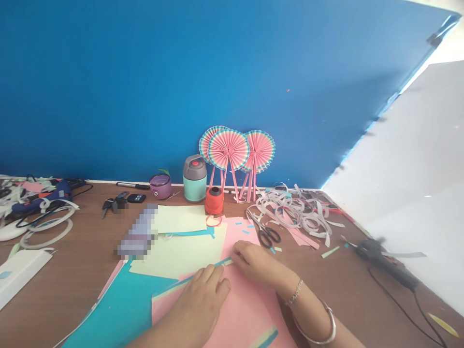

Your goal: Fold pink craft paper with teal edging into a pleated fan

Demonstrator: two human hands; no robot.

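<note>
A pink paper sheet (239, 309) with blue and cream strips along its far and near edges lies in front of me. My left hand (203, 297) rests on it, fingers slightly bent and thumb apart, touching the striped far edge. At the right end of that edge, the fingers of my right hand (252, 261) are curled down onto the paper. Their tips are partly hidden. Under and beyond the sheet are pale green paper (188, 253), teal paper (134, 299) and more pink paper (235, 232). Black-handled scissors (268, 237) lie just past my right hand.
Pleated pink fans (229, 150) lean against the blue wall behind a turquoise flask (195, 183) and a red bottle (214, 200). Curled paper strips (297, 212) pile at the back right. A black glue gun (387, 263) with a cord lies right; a white power strip (23, 275) left.
</note>
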